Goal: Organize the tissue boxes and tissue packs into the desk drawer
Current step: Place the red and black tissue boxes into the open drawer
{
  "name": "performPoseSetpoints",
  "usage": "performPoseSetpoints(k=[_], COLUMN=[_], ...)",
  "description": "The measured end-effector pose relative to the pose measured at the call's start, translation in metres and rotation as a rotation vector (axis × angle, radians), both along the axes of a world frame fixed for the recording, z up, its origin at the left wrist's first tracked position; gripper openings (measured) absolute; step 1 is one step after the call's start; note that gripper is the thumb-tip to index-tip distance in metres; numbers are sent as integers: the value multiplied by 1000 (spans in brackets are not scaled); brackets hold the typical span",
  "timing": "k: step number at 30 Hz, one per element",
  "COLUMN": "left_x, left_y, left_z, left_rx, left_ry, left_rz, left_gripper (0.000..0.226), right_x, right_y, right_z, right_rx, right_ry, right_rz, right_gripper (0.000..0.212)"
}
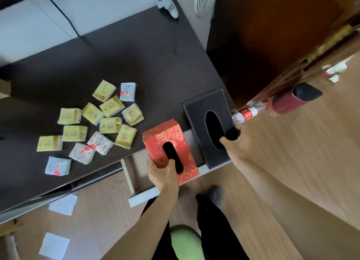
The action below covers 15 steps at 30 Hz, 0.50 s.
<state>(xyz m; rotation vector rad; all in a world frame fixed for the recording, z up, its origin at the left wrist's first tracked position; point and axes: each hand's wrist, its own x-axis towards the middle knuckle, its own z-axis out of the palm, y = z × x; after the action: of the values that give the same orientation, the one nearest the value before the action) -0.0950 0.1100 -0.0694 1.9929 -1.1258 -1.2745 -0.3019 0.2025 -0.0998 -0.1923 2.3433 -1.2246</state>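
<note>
Head view: the dark desk [136,51] fills the upper left, with the white drawer [134,174] pulled open at its front edge. The left hand [162,174] grips the near end of the red box [171,148], thumb on top beside the dark oval slot, fingers wrapped under the left side; the box is tilted and held above the drawer opening. The right hand [232,144] holds the near right side of the black box [209,127], thumb pressed at the edge of its oval slot, the remaining fingers hidden behind the box. The black box spans the right end of the drawer, its far end over the desk edge; whether it rests on the drawer cannot be told. The two boxes lie side by side, apart. A loose cluster of packs [93,123], mostly yellow with several white and pale blue ones, lies on the desk left of the red box. A bottle [246,114] with a red label lies just right of the black box. A white controller [168,5] sits at the far desk edge. Two paper squares [56,228] lie on the wooden floor [292,172] below the desk.
</note>
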Motion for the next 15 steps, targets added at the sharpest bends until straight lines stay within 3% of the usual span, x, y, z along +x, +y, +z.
performPoseSetpoints(k=[9, 15], left_x=[17, 20], left_y=[57, 68], left_z=[-13, -23], left_rx=[167, 276], left_ry=[-51, -82], left_rz=[-23, -21], left_gripper=[63, 44], right_x=[25, 30], right_y=[70, 90], right_z=[-2, -4], right_rx=[59, 142], right_ry=[-111, -171], right_rz=[-27, -1], right_gripper=[45, 48])
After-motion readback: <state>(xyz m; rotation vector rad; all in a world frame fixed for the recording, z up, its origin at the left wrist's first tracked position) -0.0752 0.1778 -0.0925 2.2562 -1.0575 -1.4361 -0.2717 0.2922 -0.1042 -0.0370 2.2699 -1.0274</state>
